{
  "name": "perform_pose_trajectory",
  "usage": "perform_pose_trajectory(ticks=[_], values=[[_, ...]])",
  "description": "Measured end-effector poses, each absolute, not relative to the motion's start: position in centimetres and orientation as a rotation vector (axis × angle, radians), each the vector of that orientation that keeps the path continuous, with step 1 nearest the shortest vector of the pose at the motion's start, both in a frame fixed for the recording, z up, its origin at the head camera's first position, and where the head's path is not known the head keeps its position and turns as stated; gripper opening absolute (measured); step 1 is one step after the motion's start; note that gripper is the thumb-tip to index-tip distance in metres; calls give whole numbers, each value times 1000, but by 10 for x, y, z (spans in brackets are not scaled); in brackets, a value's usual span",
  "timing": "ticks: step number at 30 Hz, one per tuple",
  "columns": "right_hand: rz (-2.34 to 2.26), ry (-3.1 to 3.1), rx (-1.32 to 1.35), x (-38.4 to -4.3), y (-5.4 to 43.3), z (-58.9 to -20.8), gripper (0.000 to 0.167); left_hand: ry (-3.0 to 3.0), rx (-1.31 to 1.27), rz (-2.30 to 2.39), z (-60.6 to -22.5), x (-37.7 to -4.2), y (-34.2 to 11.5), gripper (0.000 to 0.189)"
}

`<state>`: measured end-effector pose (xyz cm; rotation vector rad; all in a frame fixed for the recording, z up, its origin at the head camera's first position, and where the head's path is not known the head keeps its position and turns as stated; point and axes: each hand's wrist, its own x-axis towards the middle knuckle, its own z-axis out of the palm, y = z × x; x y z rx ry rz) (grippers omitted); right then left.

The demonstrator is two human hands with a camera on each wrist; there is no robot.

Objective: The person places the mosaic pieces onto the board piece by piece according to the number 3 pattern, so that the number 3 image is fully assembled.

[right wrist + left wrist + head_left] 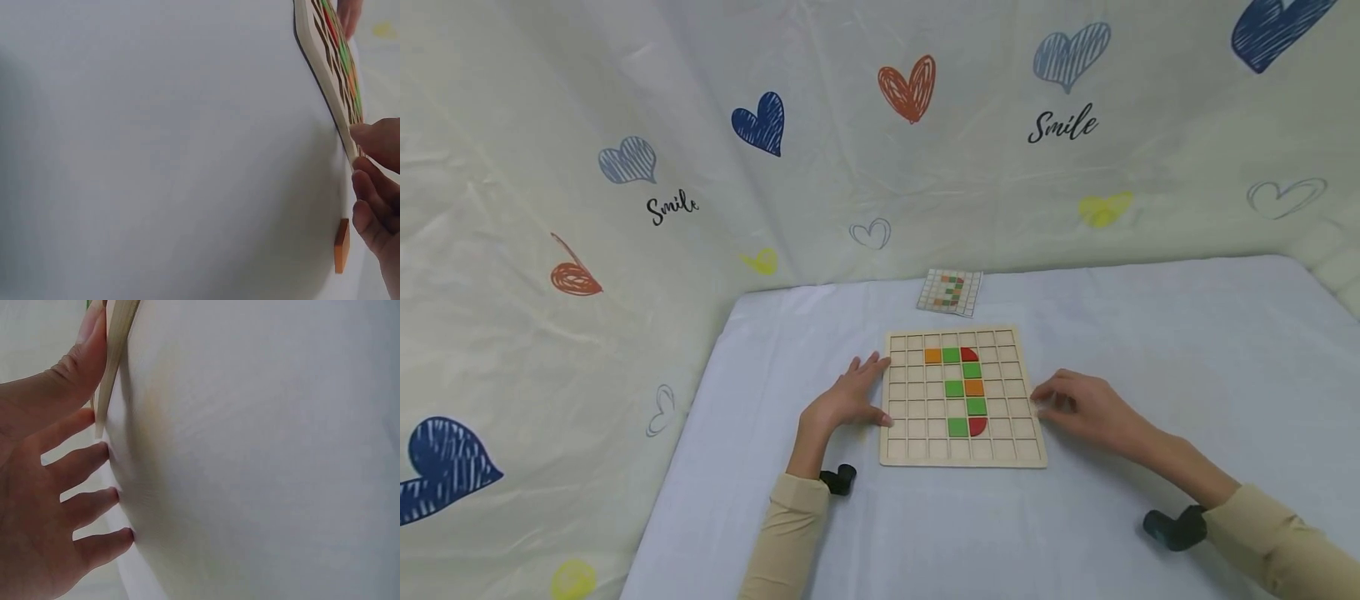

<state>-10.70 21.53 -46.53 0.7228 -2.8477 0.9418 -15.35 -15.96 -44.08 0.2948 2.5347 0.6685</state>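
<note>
A square wooden grid board (904, 450) lies flat on the table, with several orange, green and red tiles set in its cells. Two red tiles, one being the red tile (977, 427) low on the board, have a rounded corner. My left hand (847, 398) rests at the board's left edge, fingers spread, thumb over the rim. On the other side, my right hand (1086, 407) touches the right edge with thumb and index fingertips, fingers loosely bent. Below that hand in the right wrist view, an orange tile (342, 245) lies on the cloth; the head view hides it.
A small printed card (950, 292) with a coloured grid pattern lies behind the board. White cloth (1120, 325) covers the table, and a cloth backdrop (827, 183) with hearts hangs behind. Each wrist carries a dark camera, one being the right wrist camera (1176, 528).
</note>
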Motion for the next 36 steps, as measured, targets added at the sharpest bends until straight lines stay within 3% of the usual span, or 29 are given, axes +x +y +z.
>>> perform_pose_trajectory(ticks=[19, 36], values=[[833, -2914, 399, -106, 247, -471, 28, 2550, 307, 696, -442, -153, -160, 103], [885, -2849, 392, -107, 247, -476, 17, 2554, 297, 681, -446, -154, -161, 103]])
